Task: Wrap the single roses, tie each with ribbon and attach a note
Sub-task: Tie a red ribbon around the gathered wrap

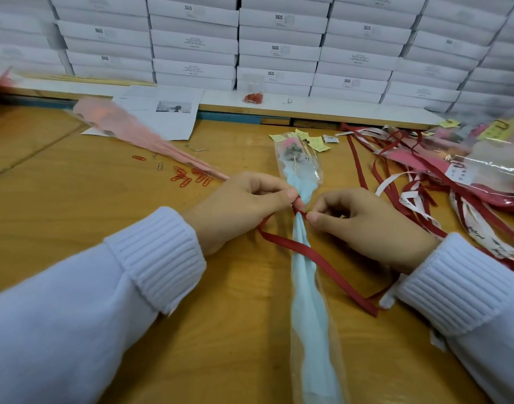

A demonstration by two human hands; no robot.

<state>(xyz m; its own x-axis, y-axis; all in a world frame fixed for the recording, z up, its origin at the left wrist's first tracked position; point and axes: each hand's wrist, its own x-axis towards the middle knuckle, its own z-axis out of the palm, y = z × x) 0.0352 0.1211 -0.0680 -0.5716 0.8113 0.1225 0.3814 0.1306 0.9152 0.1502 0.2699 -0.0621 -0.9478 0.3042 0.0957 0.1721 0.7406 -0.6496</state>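
Head view: a person in white ribbed sleeves (156, 258) is working at a wooden table (75, 205), both forearms resting on it.
Task item: the wrapped rose (301, 182) is lying lengthwise in the middle of the table between the two hands, its bloom pointing away from the person and its stem end toward them; pale blue paper and clear film are covering it.
Left side: the left hand (241, 208) is pinching the red ribbon (314, 258) between thumb and forefinger, right against the narrow neck of the wrap.
Right side: the right hand (363, 225) is pinching the same ribbon at the neck from the other side, its other fingers curling under.
Ribbon: it is circling the neck of the wrap, and its loose tail is running across the blue paper toward the right sleeve.
Notes: yellow notes (314, 139) are lying scattered just beside the bloom.
Left of table: red paper clips (188, 176) are lying near a pink wrapped cone (127, 126), which is resting partly on a printed sheet (168, 112).
Right of table: a ribbon pile (410, 182) of red and white strands is sprawling beside film-wrapped bundles (497, 161).
Background: white boxes (279, 48) are standing stacked along the far edge.
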